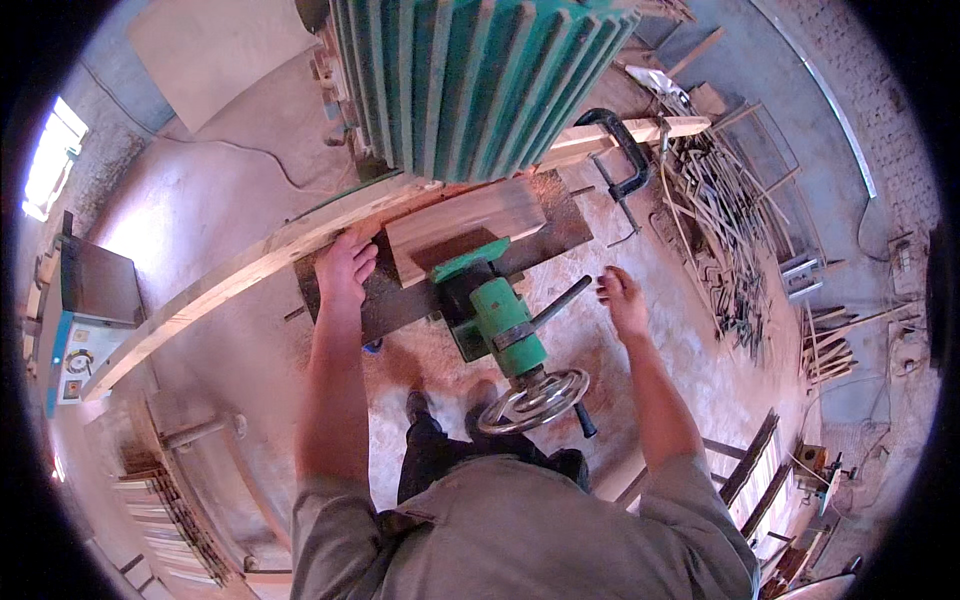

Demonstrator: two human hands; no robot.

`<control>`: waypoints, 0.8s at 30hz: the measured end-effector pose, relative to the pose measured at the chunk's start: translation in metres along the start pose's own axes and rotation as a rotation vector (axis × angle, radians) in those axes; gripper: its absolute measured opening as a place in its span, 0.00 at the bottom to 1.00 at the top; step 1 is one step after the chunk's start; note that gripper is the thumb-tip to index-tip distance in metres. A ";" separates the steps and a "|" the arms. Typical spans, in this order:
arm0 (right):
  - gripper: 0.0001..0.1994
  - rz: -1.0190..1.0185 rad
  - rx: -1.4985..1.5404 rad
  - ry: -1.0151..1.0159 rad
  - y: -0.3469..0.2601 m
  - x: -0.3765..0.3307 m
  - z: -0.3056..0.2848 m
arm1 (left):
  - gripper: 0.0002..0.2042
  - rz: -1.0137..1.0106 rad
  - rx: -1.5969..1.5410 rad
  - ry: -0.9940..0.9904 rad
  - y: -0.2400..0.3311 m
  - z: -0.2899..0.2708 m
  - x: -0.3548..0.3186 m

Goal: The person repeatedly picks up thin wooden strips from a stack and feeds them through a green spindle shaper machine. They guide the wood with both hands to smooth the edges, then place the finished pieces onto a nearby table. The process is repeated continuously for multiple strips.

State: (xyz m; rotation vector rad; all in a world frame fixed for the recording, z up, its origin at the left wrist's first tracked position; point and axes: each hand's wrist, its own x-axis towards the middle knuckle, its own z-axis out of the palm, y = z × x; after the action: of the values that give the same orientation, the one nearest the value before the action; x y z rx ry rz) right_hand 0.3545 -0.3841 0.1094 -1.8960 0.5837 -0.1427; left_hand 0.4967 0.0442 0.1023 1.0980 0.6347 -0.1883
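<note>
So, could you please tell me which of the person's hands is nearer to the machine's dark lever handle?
Right. The right hand hangs open just beside the tip of the lever handle, not touching it. The left hand rests flat on the long plank, across the machine.

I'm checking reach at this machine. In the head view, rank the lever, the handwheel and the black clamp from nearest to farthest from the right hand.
From the right hand:
1. Lever: just to its left, on the green machine.
2. Handwheel: lower left, toward the person's body.
3. Black clamp: above it, on the plank at the far side.
</note>
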 end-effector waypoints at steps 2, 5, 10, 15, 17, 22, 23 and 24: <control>0.21 0.001 0.030 0.060 0.004 -0.015 -0.021 | 0.17 -0.011 -0.042 -0.021 -0.001 -0.005 0.002; 0.21 0.102 0.138 0.128 0.006 -0.044 -0.050 | 0.14 0.058 -0.108 0.076 0.002 -0.038 0.012; 0.18 0.340 0.318 0.296 0.034 -0.117 -0.079 | 0.08 0.204 -0.144 0.097 0.043 -0.154 0.000; 0.17 0.362 0.434 0.333 0.045 -0.183 -0.072 | 0.08 0.497 -0.148 -0.017 0.084 -0.267 -0.029; 0.17 0.374 0.457 0.354 0.019 -0.206 -0.059 | 0.07 0.547 -0.193 -0.013 0.096 -0.282 -0.054; 0.12 0.051 0.378 0.082 -0.038 -0.241 -0.028 | 0.07 0.589 -0.128 0.039 0.102 -0.246 -0.137; 0.12 0.044 0.316 0.004 -0.056 -0.247 -0.018 | 0.06 0.612 -0.016 -0.141 0.108 -0.240 -0.135; 0.15 0.093 0.258 -0.109 -0.082 -0.257 -0.007 | 0.06 0.604 -0.028 -0.205 0.090 -0.234 -0.154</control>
State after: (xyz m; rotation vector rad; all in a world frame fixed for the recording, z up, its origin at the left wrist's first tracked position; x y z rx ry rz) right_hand 0.1543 -0.2487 0.2302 -1.6140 0.5504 -0.0511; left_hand 0.3225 0.2654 0.1882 1.1782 0.1054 0.2273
